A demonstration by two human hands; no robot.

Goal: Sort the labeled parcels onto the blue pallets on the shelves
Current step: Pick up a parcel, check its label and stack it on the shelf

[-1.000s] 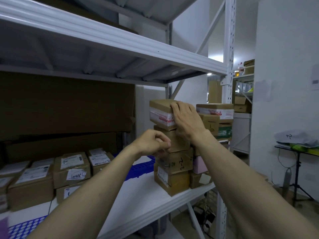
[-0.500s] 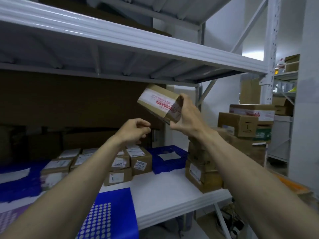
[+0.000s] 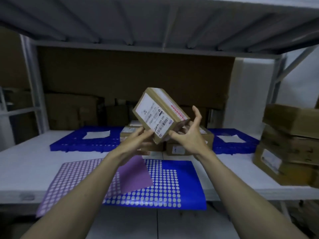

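A small cardboard parcel with a white shipping label and a red-printed tape strip is held tilted in the air above the shelf. My left hand grips its lower left corner. My right hand holds its lower right end, fingers spread around it. Behind the parcel, on the white shelf, lie a blue pallet at left with a white paper on it, a blue pallet at right with another paper, and between them several labeled parcels, partly hidden by my hands.
A blue and purple dotted sheet lies at the shelf's front edge. A stack of cardboard boxes stands at the right end. Large brown cartons line the back. The upper shelf hangs low overhead.
My right hand lifted the parcel off the right stack and carried it left to the shelf's middle. My left hand has taken hold of it. The view turned left and down.
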